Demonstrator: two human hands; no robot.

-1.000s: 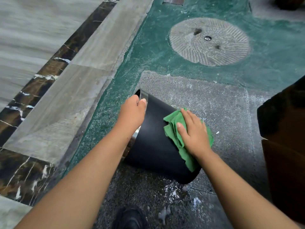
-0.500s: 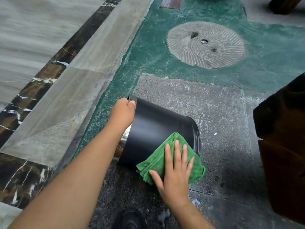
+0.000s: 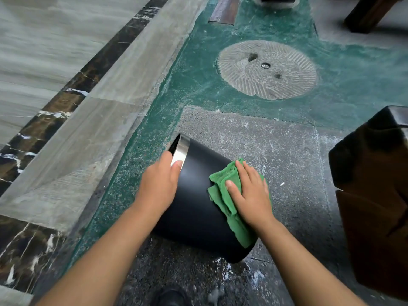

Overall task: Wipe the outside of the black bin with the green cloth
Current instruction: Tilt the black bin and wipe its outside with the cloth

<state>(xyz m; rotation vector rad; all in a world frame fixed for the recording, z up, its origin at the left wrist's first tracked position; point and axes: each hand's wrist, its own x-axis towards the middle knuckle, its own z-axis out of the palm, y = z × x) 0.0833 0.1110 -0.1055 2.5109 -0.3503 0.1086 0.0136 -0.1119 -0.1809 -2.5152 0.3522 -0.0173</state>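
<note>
The black bin (image 3: 196, 208) lies tipped on its side on the grey stone floor, its silver-rimmed mouth pointing up and left. My left hand (image 3: 160, 184) grips the bin at that rim, thumb on the silver band. A folded green cloth (image 3: 223, 193) lies on the bin's upper right side. My right hand (image 3: 249, 195) presses flat on the cloth, fingers spread and pointing up-left. Part of the cloth hangs down toward the bin's base.
A round grooved millstone (image 3: 267, 69) is set in the green floor beyond the bin. A dark brown wooden piece of furniture (image 3: 373, 195) stands close on the right. Marble tiles (image 3: 55, 85) run along the left. A black shoe tip (image 3: 170, 297) and soapy spots lie near the bottom edge.
My right hand slid the cloth from the bin's lower near side up onto its upper right side. The bin rolled slightly, so its silver rim now shows.
</note>
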